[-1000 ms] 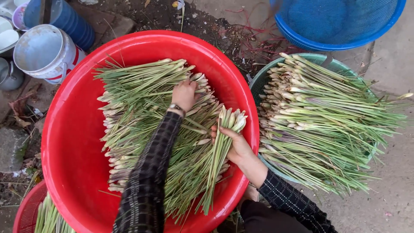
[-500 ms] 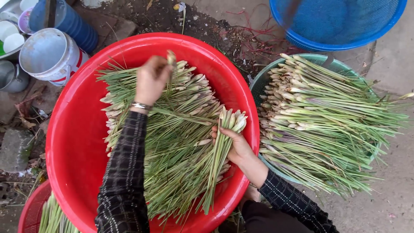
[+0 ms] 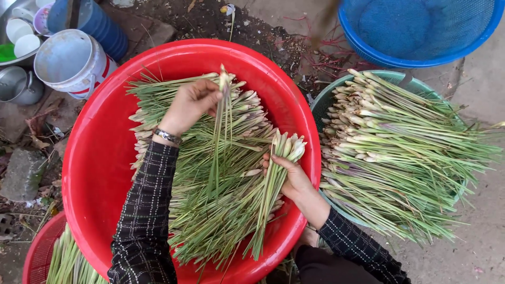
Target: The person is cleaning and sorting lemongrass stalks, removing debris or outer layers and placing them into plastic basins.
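A big red plastic basin (image 3: 105,158) holds a heap of lemongrass stalks (image 3: 210,210), pale bulbs at the far end, green blades toward me. My left hand (image 3: 192,102) is raised over the heap and pinches a stalk or two (image 3: 221,115) by the bulb end, blades hanging down. My right hand (image 3: 292,176) grips a small bunch of lemongrass stalks (image 3: 284,150) at the basin's right side, bulbs pointing up and away. Both arms wear dark checked sleeves; a metal bracelet circles the left wrist.
A green basin (image 3: 321,105) piled with more lemongrass stands at the right. A blue mesh basket (image 3: 421,31) is at the top right. A white bucket (image 3: 68,60), a blue container (image 3: 97,23) and metal bowls sit top left. A red basket (image 3: 39,257) with stalks is bottom left.
My left hand has moved from the middle of the heap up and left, then lifted a stalk or two clear of the pile. The right hand has kept its bunch in place.
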